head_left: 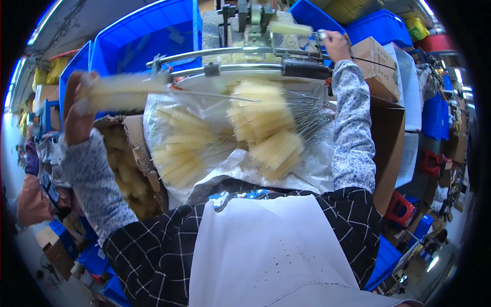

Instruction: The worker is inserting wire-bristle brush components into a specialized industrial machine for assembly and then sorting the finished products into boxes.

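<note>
The left hand (76,110), at about nine o'clock in the view, has its grip closed around a long cream-coloured bristle brush on a twisted wire stem (120,92), which lies roughly level and looks blurred; its bare wire end points toward the middle of the scene. The right hand (335,45), up at about one o'clock, has its grip pinched on the end of a second pale cream bristle brush (290,28), held level against a grey metal machine (250,20) at twelve o'clock. Just below that machine two curved silver metal bars (230,59) run across the view, the lower one ending in a black handle sleeve (307,69) near the right forearm. Under the bars sits a wide clear plastic bag (307,163), open at the top, with heaps of the same cream wire-stemmed brushes (261,120) inside, bristle heads bunched in the middle and wire stems fanning toward three o'clock. At about eight o'clock of the bag stands an open brown cardboard box (135,133) filled with yellowish fluffy material. Large blue plastic crates (148,36) stand behind at eleven o'clock, and a closed brown cardboard carton (378,64) sits at two o'clock beside the right forearm. A white apron (266,245) over a black checked garment fills the six o'clock part.
</note>
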A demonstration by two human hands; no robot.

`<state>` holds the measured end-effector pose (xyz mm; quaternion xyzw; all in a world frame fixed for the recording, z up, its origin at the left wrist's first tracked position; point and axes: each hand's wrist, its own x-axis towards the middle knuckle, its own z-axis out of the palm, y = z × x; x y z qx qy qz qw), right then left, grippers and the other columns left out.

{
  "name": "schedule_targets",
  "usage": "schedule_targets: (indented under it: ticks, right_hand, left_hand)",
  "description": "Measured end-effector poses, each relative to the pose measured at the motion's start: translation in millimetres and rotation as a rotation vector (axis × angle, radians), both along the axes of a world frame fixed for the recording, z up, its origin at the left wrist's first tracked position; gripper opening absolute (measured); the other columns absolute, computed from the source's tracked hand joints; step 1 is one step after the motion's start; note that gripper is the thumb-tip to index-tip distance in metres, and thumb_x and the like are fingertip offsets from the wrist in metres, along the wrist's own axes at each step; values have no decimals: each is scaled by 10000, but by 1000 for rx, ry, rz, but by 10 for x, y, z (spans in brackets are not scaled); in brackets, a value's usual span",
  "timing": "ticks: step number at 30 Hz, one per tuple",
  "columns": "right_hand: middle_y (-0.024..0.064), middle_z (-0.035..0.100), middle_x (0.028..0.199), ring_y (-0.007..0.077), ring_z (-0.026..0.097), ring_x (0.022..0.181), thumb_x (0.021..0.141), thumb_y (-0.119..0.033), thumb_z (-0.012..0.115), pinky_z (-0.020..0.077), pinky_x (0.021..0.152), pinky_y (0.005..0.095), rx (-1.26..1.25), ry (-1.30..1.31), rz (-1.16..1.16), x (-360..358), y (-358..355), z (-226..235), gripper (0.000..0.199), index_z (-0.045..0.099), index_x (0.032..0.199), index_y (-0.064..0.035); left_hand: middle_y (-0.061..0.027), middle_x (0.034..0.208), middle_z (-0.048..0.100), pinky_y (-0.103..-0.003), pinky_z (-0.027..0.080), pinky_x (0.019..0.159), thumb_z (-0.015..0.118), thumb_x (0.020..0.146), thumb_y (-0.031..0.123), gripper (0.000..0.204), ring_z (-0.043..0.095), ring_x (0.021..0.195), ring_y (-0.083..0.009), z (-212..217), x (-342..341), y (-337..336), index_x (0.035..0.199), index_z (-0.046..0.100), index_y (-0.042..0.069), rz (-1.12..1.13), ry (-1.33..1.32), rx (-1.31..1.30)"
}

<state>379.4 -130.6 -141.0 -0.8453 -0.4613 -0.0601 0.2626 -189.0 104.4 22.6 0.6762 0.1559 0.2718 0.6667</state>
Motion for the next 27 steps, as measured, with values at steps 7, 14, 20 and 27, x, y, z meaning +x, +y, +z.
schedule_targets:
  ticks: [7,14,20,27]
  right_hand:
    - [90,561,822,289,505,868,835,-242,454,394,774,350,-225,-187,214,245,-286,208,185,596,934,-176]
    - [72,524,1056,166,483,992,864,-246,474,398,831,300,-409,851,583,-620,-975,1056,323,491,1140,-78]
    - [78,546,997,140,521,936,874,-337,426,429,809,279,-283,1170,901,-1628,-633,1171,436,411,1174,-21]
    - [56,593,753,180,542,694,824,-143,498,446,648,304,86,248,461,-1588,-166,658,234,565,1047,-147]
  left_hand:
    - [-85,1120,473,-319,429,842,630,716,334,628,497,1008,-190,-171,998,-277,1226,363,82,-497,60,29]
    - [-91,1083,491,-355,443,866,650,700,71,556,507,1008,-211,-215,1570,-900,1195,395,63,-573,-111,-75]
    - [-64,937,550,-262,463,761,605,672,-24,318,552,839,-160,-444,2101,-1508,974,520,27,-236,15,264]
    - [-112,976,507,-300,463,747,669,678,73,671,558,804,-189,-861,1195,-1011,1203,251,78,-332,425,454]
